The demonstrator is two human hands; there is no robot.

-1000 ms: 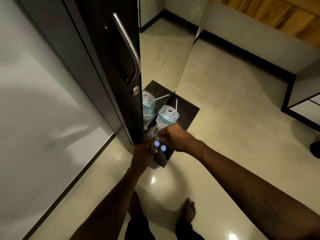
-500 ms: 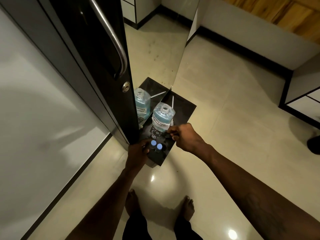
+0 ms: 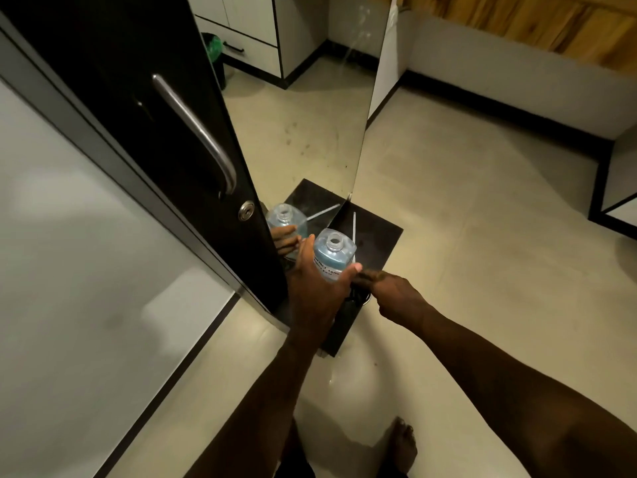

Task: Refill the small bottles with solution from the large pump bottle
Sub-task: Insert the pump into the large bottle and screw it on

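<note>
The large bottle [image 3: 333,255] of pale blue solution stands open-necked, its pump off, on a small black shelf [image 3: 377,238] beside a mirror. My left hand [image 3: 315,291] wraps around its lower body, thumb on the near side. My right hand [image 3: 391,296] is just right of the bottle, fingers pinched on something small and dark that I cannot make out. The white pump tube [image 3: 354,225] lies on the shelf behind the bottle. My left hand and forearm hide the small bottles.
A dark door [image 3: 151,139] with a metal bar handle [image 3: 200,132] and a lock stands at the left. The mirror [image 3: 310,108] reflects the bottle and my hand. Beige tiled floor [image 3: 465,219] spreads to the right; my bare foot [image 3: 403,446] is below.
My left hand moved up from the small blue-capped bottles and took hold of the large bottle. My right hand drew slightly right. The small bottles went out of sight.
</note>
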